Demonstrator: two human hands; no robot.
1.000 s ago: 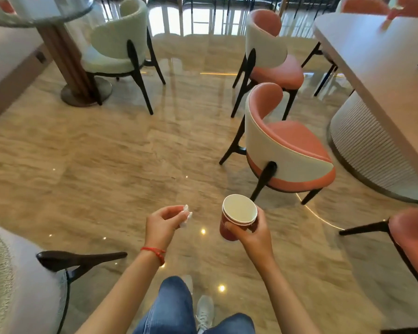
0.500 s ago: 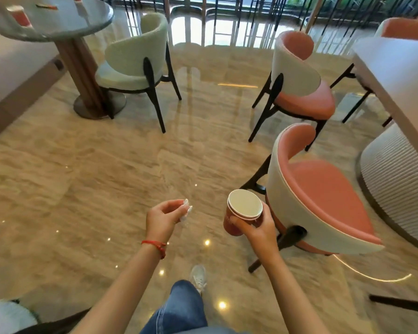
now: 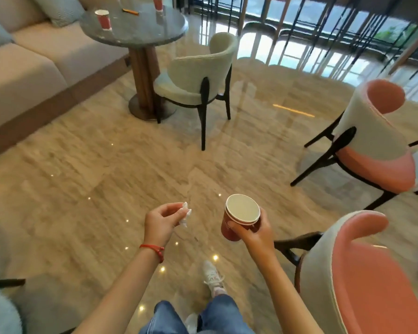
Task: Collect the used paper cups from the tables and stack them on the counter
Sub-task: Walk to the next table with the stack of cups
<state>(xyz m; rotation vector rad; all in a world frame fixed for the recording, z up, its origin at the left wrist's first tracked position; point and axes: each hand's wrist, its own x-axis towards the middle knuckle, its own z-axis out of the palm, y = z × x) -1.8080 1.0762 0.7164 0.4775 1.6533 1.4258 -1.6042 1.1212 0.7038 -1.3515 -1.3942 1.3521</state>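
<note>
My right hand (image 3: 256, 233) grips a stack of red paper cups (image 3: 239, 216) with white rims, held upright over the floor in front of me. A crumpled white tissue (image 3: 185, 214) is pinched between the fingers of my left hand (image 3: 161, 224), which wears a red string at the wrist. Far ahead on the left stands a round dark table (image 3: 140, 27). On it stand two more red paper cups, one near its left edge (image 3: 103, 19) and one at the back (image 3: 157, 3). A small orange object (image 3: 130, 11) lies between them.
A cream chair (image 3: 198, 75) stands at the round table, with a beige sofa (image 3: 27, 59) behind it on the left. Two pink and white chairs stand on the right, one near (image 3: 362, 280) and one farther (image 3: 374, 141). Polished stone floor (image 3: 106, 169) stretches between. Railings and windows line the back.
I have walked and turned left: the round table with its cups has come into fuller view, the long table on the right has left the view. Both hands hold the same things.
</note>
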